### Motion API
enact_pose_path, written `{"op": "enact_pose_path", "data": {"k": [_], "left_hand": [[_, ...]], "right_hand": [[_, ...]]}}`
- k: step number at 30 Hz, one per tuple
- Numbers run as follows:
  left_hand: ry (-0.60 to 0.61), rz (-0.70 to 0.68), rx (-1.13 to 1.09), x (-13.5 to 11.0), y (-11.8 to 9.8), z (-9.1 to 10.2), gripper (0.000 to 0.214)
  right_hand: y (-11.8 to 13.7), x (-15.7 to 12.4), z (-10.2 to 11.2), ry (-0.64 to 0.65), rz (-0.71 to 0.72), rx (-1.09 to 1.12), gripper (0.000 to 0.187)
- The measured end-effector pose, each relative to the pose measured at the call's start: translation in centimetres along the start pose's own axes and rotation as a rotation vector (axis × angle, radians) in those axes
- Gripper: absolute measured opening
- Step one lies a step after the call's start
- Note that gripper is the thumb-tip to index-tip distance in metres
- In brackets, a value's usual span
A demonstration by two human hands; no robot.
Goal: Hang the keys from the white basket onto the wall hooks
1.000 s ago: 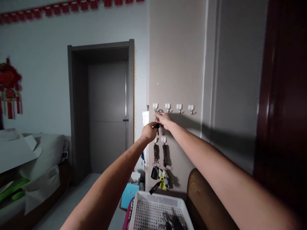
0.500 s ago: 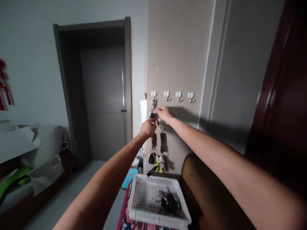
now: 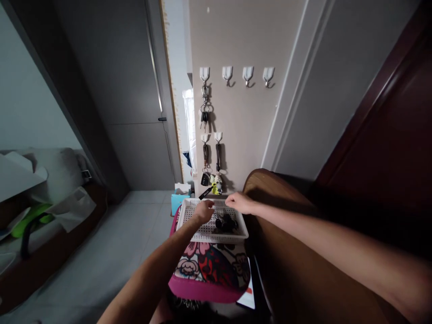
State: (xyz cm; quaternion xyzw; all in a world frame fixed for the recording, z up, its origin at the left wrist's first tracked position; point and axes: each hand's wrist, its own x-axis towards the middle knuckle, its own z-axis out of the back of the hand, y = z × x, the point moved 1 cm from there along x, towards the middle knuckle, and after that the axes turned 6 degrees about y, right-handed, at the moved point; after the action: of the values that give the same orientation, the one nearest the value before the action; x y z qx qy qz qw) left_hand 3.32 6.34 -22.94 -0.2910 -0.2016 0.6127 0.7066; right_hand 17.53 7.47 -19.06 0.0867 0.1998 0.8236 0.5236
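One heap of dark keys point(image 3: 227, 223) lay in the right half of a white basket point(image 3: 219, 240), near the left hand point(image 3: 204, 211) and the right hand point(image 3: 240, 203). Both hands were held with fingers bent; whether either was closed or gripping anything could not be told. The basket rested on a patterned surface point(image 3: 212, 268) with a pink edge, in a dim room with a pale tiled floor point(image 3: 145, 225), a grey door point(image 3: 124, 67) to the left and a beige panel point(image 3: 236, 36) ahead. Six white hooks point(image 3: 248, 73) stood on the panel, four in an upper row and two in a lower; three key rings point(image 3: 204, 115) hung from them, one from the leftmost upper hook and one from each lower hook. The basket's front rim stopped well short of the surface's front edge. A brown board point(image 3: 266, 191) stood just beside its right rim. A gap separated the hands, and the floor extended leftward of the surface.
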Motion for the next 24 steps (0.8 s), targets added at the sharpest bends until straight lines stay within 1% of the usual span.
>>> {"op": "enact_pose_path", "data": {"k": [2, 5, 8, 10, 13, 15, 19, 21, 24], "left_hand": [[0.031, 0.008, 0.058, -0.1, 1.2, -1.2, 0.036], [0.074, -0.107, 0.172, -0.1, 1.8, -2.0, 0.041], [0.118, -0.246, 0.331, -0.1, 1.6, -2.1, 0.039], [0.137, -0.284, 0.409, 0.0, 1.4, -2.1, 0.035], [0.130, -0.277, 0.444, 0.2, 1.3, -1.9, 0.031], [0.130, -0.245, 0.428, 0.4, 1.4, -1.7, 0.028], [0.181, -0.148, 0.372, 0.2, 1.7, -1.3, 0.025], [0.197, -0.129, 0.347, 0.0, 1.7, -1.2, 0.025], [0.155, -0.143, 0.272, -0.1, 1.3, -0.7, 0.024]], "right_hand": [[-0.2, -0.2, -1.1, 0.116, 0.045, -0.101, 0.021], [0.3, -0.5, -2.1, 0.237, 0.126, -0.245, 0.022], [0.8, -0.8, -2.5, 0.310, 0.152, -0.337, 0.022], [0.8, -0.9, -2.7, 0.330, 0.166, -0.360, 0.024], [0.6, -0.8, -2.8, 0.351, 0.187, -0.369, 0.026], [0.4, -0.7, -2.8, 0.365, 0.180, -0.376, 0.026], [0.4, -0.6, -2.7, 0.386, 0.170, -0.379, 0.024], [0.7, -0.7, -2.5, 0.398, 0.174, -0.374, 0.022], [1.0, -0.9, -2.2, 0.380, 0.174, -0.363, 0.020]]}}
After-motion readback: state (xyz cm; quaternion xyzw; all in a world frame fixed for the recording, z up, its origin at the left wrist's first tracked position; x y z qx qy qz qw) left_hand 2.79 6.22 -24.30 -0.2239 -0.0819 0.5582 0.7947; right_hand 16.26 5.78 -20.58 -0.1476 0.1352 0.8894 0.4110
